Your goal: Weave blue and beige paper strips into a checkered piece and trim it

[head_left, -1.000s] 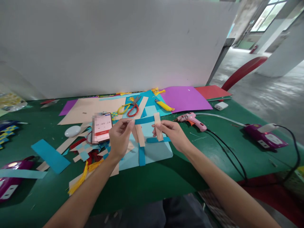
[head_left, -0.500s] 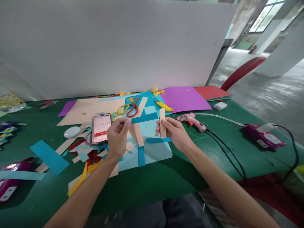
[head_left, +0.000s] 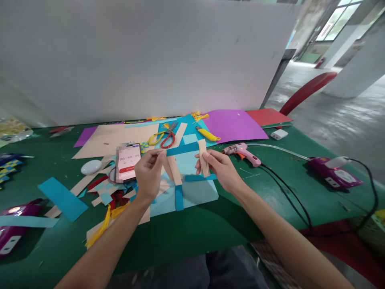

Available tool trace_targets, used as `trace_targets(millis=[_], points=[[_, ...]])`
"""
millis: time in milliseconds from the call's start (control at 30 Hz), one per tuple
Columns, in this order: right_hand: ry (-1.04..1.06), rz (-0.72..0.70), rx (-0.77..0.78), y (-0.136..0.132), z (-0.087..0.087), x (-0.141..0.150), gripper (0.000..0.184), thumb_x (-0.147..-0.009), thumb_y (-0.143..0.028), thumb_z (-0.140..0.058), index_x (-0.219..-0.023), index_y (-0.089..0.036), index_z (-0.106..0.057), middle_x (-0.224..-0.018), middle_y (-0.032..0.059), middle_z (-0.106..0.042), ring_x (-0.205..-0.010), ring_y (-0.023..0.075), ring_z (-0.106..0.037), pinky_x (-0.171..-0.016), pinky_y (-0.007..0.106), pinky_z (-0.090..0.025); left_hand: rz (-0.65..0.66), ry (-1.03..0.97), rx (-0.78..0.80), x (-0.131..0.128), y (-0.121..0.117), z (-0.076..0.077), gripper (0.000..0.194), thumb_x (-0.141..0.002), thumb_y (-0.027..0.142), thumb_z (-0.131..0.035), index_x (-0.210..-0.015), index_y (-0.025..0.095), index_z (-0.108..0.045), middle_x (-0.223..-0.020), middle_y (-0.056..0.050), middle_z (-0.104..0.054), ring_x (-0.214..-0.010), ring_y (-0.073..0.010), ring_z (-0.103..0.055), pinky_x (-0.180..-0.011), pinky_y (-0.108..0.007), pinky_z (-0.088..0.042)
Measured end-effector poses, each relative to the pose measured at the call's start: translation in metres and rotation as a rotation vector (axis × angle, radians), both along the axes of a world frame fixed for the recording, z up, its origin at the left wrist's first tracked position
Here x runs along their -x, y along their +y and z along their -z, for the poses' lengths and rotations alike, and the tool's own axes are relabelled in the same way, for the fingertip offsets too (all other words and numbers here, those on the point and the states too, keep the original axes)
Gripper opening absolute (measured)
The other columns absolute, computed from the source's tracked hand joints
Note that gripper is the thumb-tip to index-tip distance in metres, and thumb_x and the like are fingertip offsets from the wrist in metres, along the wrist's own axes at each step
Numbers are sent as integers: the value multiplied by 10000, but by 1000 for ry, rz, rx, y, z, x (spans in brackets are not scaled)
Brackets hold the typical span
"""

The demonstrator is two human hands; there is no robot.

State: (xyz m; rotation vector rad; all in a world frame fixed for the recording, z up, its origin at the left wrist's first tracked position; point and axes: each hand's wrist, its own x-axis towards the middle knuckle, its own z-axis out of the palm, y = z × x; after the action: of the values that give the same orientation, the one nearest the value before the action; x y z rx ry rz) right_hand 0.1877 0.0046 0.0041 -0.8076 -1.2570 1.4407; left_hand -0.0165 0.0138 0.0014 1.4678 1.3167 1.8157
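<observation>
Above the cluttered green table point(head_left: 288, 172), before a grey panel point(head_left: 144, 60) and beside a shiny floor point(head_left: 319, 116), the left hand point(head_left: 148, 172) pinched a blue strip point(head_left: 182, 149) and the right hand point(head_left: 221, 165), apart, pinched a beige strip point(head_left: 202, 147).

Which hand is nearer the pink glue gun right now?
Right. The right hand is just left of the pink glue gun, by its nozzle, holding a beige strip; the left hand is farther left, beside the phone, at a blue strip's end.
</observation>
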Motion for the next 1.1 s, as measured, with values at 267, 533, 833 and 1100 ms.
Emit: trace_targets(millis=[267,533,833,1100], points=[[-119,77,-114,0,-1,1,312,-905,-430,-508,-850,-166,-664,-722,30,-654,-617,133,-617,-619,279,-486,-29,20,-12,-1,-2,-1,152,-775,337,-689,-812,191,-702,-707,-1,-654,-638,-112,-580,-567,-198,-471],[-224,107,-154,-2,-4,4,334,-909,-428,-487,-760,-177,-650,-694,26,-647,-634,137,-612,-654,281,-482,-18,32,21,-2,-3,0,188,-772,366,-690,-803,180,-696,-659,3,-629,-583,-113,-575,-531,-207,-472],[-261,141,-130,-1,-1,4,317,-900,-443,-489,-892,-177,-663,-753,32,-656,-649,135,-617,-630,265,-476,-6,71,-9,-3,-4,-2,192,-770,378,-686,-794,187,-690,-678,-6,-639,-620,-126,-577,-551,-214,-474],[-259,37,-123,-1,5,8,352,-898,-475,-484,-936,-179,-670,-772,38,-659,-654,148,-631,-616,272,-485,-10,113,-4,-4,-6,-3,150,-786,334,-676,-797,185,-686,-685,0,-641,-628,-117,-569,-553,-200,-463]])
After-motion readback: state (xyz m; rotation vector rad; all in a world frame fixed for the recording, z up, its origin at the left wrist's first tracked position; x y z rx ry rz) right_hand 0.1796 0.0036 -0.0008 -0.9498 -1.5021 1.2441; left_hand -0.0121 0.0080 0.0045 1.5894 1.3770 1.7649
